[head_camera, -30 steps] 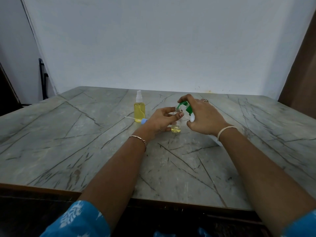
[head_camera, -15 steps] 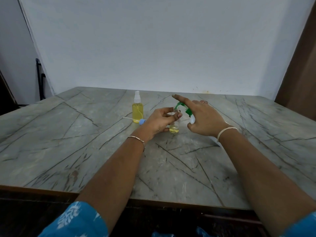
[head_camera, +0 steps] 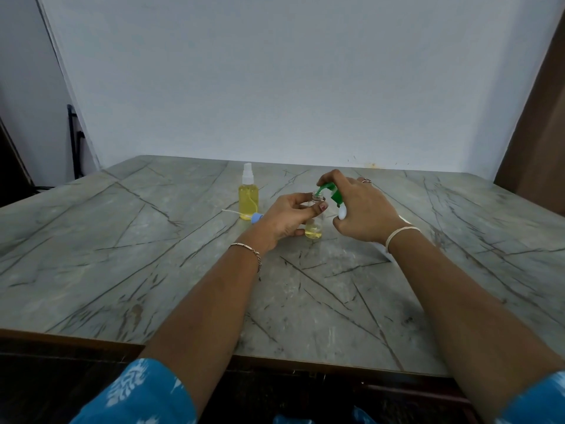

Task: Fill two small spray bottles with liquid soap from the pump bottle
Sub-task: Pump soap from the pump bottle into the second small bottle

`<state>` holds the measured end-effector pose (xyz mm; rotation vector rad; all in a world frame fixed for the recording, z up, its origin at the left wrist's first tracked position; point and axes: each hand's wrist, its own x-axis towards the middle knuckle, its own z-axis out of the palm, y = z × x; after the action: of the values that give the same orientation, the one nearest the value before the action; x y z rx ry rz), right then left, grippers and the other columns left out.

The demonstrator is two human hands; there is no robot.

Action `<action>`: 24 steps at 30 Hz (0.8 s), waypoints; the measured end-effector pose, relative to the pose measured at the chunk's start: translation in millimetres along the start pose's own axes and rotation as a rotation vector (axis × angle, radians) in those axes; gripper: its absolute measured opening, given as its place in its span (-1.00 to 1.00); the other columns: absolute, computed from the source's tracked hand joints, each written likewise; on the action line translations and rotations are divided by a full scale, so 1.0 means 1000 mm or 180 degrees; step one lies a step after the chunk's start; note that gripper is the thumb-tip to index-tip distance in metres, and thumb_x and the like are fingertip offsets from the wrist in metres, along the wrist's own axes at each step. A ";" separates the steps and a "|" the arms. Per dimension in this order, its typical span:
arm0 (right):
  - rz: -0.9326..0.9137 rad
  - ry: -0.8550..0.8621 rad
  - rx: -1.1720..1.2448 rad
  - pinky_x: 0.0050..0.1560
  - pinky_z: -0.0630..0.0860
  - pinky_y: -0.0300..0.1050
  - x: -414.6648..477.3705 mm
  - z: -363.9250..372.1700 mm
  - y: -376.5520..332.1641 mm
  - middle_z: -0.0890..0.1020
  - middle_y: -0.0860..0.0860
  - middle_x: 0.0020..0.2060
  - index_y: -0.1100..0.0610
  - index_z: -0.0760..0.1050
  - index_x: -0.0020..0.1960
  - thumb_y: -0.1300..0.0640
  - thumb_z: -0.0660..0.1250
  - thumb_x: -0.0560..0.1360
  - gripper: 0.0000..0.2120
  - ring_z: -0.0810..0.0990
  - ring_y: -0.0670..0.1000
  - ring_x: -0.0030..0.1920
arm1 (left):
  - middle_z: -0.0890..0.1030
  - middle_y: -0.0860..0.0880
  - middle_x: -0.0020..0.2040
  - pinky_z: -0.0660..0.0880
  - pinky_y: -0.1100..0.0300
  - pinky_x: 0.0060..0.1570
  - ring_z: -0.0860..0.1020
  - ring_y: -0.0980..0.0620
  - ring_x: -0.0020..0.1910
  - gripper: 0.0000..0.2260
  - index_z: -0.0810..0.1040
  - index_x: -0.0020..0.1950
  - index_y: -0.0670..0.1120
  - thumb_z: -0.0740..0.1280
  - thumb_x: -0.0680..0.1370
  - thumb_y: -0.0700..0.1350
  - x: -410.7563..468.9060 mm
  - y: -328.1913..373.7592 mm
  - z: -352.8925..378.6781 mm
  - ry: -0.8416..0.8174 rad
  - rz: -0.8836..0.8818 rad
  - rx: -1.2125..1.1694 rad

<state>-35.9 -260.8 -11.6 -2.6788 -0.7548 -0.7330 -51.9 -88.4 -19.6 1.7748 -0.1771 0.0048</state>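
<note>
A small clear spray bottle (head_camera: 314,229) stands open-necked on the marble table (head_camera: 153,255), with a little yellow soap at its bottom. My left hand (head_camera: 287,217) grips this bottle around its upper part. My right hand (head_camera: 360,209) holds the pump bottle (head_camera: 341,212), white with a green pump head (head_camera: 331,191); a finger lies curled over the head, whose spout sits just above the small bottle's neck. Most of the pump bottle is hidden by that hand. A second spray bottle (head_camera: 248,198), full of yellow liquid and capped with a white sprayer, stands to the left.
A blue cap with a white dip tube (head_camera: 256,216) lies on the table beside the full bottle. A pale wall rises behind the table's far edge. A dark wooden edge runs along the table's near side.
My right index finger, stretched out half a second ago, has come back down onto the green pump head. The left hand and small bottle stay put.
</note>
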 end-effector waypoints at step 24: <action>-0.0032 -0.0090 0.0181 -0.05 0.55 0.10 0.001 -0.001 0.003 0.59 0.04 -0.01 -0.10 0.22 0.31 0.17 0.37 0.29 -0.35 0.49 0.11 -0.13 | 0.64 -0.01 0.06 0.58 0.04 0.11 0.60 0.08 0.00 -0.61 0.49 0.31 -0.03 0.41 0.51 0.00 0.003 -0.002 -0.002 -0.0083 -0.0021 -0.0100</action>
<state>-33.6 -263.5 -10.1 -2.6416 -0.7847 -0.6672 -48.8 -86.2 -20.6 1.7447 -0.1891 -0.0259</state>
